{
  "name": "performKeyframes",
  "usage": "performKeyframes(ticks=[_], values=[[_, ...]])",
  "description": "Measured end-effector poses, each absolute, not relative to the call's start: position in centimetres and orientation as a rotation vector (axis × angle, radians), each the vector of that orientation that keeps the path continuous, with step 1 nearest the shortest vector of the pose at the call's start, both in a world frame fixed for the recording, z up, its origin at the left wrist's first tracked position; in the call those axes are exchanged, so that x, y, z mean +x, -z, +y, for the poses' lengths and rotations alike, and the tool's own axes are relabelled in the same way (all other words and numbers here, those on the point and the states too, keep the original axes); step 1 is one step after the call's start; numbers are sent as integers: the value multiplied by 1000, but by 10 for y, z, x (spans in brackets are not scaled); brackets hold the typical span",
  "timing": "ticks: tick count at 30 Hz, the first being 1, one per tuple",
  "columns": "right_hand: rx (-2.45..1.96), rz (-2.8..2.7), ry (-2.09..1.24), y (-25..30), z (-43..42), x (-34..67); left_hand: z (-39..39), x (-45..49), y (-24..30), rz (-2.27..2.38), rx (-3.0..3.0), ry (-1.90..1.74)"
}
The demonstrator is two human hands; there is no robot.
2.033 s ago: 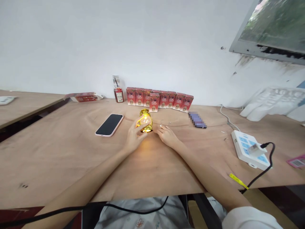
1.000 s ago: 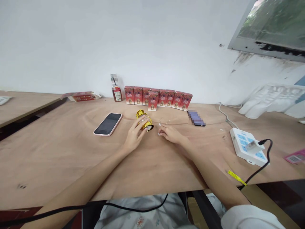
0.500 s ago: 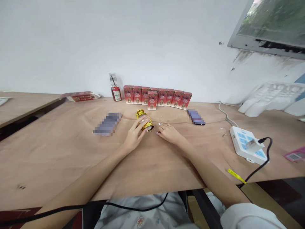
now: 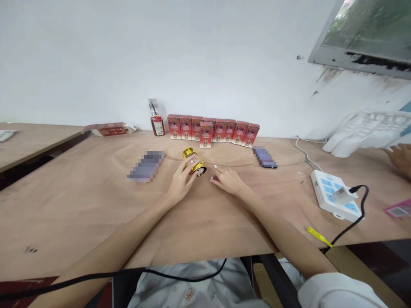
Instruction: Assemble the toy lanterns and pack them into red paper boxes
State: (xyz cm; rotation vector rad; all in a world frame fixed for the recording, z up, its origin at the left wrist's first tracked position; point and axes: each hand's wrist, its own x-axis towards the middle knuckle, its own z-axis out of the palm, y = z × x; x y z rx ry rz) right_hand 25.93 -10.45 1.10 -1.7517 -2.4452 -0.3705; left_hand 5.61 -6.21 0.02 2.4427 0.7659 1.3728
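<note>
Now my left grip [image 4: 180,185] clasps the tilted lantern [image 4: 194,161]; my right grip [image 4: 228,180] lies slack on the surface [image 4: 96,205] (boxes [image 4: 212,128] behind, power strip [image 4: 334,196] off right).

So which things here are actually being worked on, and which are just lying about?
In hand: gold lantern, tilted in the left hand; right hand flat beside it.
Lying about: red boxes, power strip, yellow tag, small bottle.

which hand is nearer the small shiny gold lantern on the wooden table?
Left. The left hand grips the small shiny gold lantern; the right hand lies just right of it, not touching.
</note>
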Motion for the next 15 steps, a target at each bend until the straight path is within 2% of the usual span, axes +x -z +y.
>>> performKeyframes(ticks=[4, 15], values=[[-1804, -2380, 247, -12, -104, 261, -63, 56, -1, 756, 2449, -1358], [-1728, -2391, 309, -6, -103, 253, -62, 57, -1, 766, 2491, -1362]])
